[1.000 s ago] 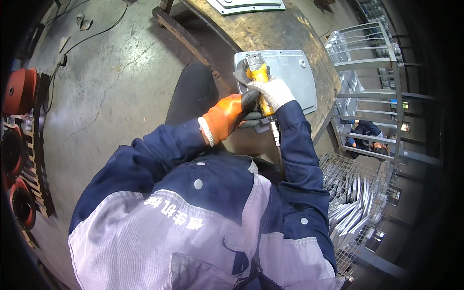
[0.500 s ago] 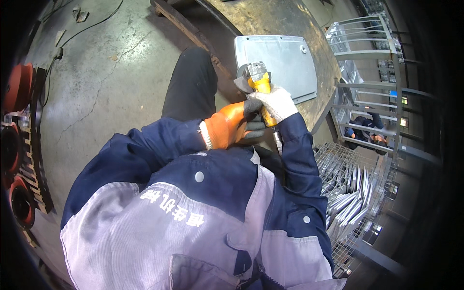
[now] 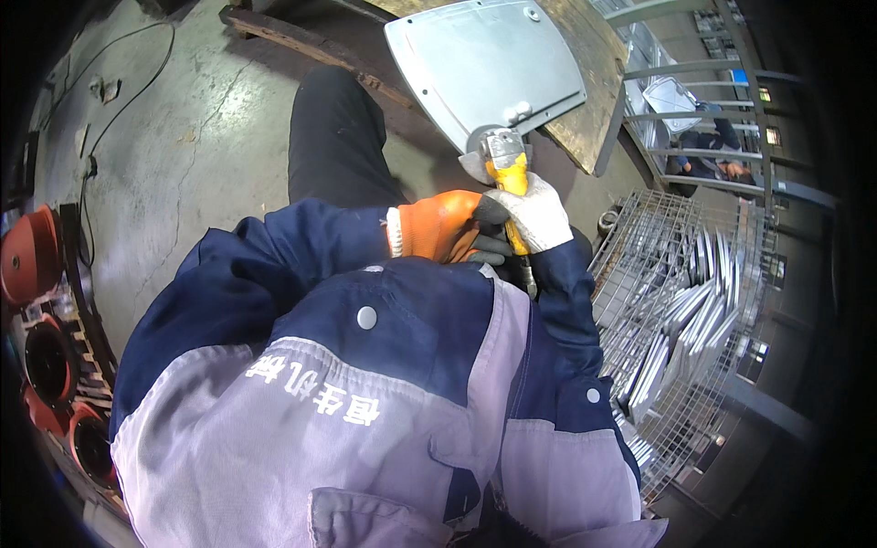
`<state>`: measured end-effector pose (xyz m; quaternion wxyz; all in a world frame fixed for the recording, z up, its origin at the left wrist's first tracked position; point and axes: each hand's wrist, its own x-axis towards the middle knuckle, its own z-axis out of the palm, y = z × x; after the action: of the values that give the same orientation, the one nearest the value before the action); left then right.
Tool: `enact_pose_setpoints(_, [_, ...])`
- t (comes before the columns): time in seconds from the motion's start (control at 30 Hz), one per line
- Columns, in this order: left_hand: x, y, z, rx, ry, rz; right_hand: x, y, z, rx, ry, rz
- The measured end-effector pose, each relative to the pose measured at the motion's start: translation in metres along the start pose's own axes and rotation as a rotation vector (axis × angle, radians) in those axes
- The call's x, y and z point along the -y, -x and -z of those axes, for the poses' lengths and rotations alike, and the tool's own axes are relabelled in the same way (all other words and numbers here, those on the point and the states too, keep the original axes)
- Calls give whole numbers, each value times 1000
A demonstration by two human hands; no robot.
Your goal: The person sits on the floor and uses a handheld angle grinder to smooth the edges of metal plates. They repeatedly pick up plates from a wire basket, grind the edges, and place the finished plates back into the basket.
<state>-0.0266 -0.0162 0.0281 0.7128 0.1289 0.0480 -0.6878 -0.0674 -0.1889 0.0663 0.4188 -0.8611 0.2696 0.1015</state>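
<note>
- Grasping yellow grinder [image 3: 510, 179] in white-gloved right hand [image 3: 541, 216].
- Curling orange-gloved left hand [image 3: 448, 226] beside it, unclear whether gripping.
- Facing grey panel [image 3: 484, 73] on bench [image 3: 592, 121], 12 o'clock.

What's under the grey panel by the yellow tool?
Worn wooden tabletop shows beyond the right edge of the grey panel. Whatever lies directly beneath is covered, and the yellow tool hides part of the near edge.
</note>
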Motion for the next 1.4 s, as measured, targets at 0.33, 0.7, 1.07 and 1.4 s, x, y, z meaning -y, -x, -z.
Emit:
enact_pose_setpoints(0.33, [-7,-6,-8,51,-298,95,-18,29,14,-7,-309,-6])
enact_pose_setpoints(0.7, [-33,40,10,-130,-350,-596,74,-71,-35,232,62,394])
enact_pose_setpoints(1.07, [-90,50,44,-50,-69,-760,148,-136,-93,147,365,259])
enact_pose_setpoints(1.4, [-37,54,47,-82,-30,-658,106,-81,-94,71,407,218])
